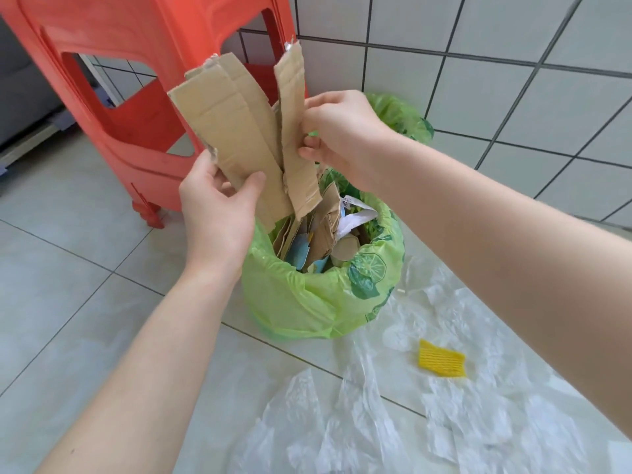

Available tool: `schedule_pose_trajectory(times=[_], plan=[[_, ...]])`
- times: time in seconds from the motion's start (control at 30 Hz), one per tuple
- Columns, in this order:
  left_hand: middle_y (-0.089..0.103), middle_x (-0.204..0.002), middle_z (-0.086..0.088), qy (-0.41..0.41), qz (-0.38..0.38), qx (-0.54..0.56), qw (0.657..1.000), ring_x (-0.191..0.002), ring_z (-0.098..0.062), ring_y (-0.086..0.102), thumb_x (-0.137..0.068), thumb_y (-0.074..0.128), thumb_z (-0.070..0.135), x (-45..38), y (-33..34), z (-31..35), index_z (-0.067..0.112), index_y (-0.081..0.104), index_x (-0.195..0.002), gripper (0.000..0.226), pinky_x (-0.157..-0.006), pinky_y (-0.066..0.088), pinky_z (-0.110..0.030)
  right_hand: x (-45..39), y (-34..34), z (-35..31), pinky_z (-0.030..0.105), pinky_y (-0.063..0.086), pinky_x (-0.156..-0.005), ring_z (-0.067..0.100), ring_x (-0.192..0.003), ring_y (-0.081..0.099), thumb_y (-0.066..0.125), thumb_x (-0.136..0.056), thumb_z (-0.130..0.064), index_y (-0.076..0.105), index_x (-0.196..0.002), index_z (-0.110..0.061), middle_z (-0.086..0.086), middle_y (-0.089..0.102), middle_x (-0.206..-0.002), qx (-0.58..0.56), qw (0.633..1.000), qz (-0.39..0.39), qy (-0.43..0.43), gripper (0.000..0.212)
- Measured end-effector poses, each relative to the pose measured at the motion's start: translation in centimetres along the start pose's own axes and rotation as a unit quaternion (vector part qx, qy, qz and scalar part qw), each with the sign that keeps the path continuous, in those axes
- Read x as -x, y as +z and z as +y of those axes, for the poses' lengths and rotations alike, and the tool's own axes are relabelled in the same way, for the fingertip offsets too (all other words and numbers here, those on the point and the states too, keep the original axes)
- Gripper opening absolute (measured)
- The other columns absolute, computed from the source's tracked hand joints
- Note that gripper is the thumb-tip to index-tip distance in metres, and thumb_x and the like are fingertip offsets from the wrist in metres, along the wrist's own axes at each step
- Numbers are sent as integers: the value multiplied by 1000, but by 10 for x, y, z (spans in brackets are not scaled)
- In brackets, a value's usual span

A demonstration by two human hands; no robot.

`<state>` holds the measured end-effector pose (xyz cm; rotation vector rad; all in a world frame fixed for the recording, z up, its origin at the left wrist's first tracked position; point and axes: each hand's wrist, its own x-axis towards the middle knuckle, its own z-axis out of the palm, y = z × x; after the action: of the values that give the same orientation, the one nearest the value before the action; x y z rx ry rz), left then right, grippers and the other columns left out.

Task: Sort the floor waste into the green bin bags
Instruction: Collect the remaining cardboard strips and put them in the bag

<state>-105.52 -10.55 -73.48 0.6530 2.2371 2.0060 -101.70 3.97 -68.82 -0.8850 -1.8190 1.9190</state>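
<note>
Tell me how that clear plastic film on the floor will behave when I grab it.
The clear plastic film lies crumpled and see-through across the tiles, so it is probably floppy and very light, likely bunching up in the hand. It spreads wide and reaches the yellow scrap, which might drag along.

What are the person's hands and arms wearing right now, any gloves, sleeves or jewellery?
Nothing that shows. The left hand and right hand are bare, with no gloves, and no rings can be made out. Both forearms are uncovered down to the frame edge, with no sleeve, watch or wristband in view. The fingernails look short and unpainted. Whether a sleeve begins higher up cannot be told.
</note>
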Motion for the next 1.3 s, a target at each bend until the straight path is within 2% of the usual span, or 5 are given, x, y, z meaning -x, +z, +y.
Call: schedule_pose_trajectory(times=[0.5,0.77,0.87,1.0,1.3], plan=[[58,-67,7,34,4,-126,991,-62,-10,54,-75,69,7,3,11,-34,23,51,-73,25,-63,46,-32,-3,-4,23,37,59,-80,23,-81,59,41,-86,6,57,-115,-6,10,60,-94,-44,996,-51,52,36],[55,-132,-11,86,-175,-364,911,-115,-34,54,-89,52,3,9,46,-48,21,14,-151,75,-88,45,-43,3,-26,27,55,56,-75,43,-94,66,33,-95,-24,52,-116,-4,19,60,-112,-46,976,-132,166,34],[45,-144,-2,95,-255,-361,892,-120,-31,53,-91,51,19,6,50,-54,35,6,-150,75,-90,47,-43,-8,-27,31,45,58,-74,34,-90,66,33,-92,-56,48,-127,-10,13,60,-110,79,985,-57,141,60],[24,-157,5,72,-326,-363,870,-133,-30,42,-89,51,48,11,55,-63,45,2,-147,75,-104,40,-48,-17,-38,46,31,49,-61,26,-73,58,48,-88,-25,55,-114,-2,12,61,-94,365,930,46,26,35],[40,-149,1,-32,-445,-431,784,-132,-24,43,-84,56,54,0,54,-61,27,18,-150,81,-105,39,-32,-17,-52,95,50,24,-106,44,-126,28,34,-94,-35,48,-133,-18,20,39,-136,592,806,-28,-6,45]])
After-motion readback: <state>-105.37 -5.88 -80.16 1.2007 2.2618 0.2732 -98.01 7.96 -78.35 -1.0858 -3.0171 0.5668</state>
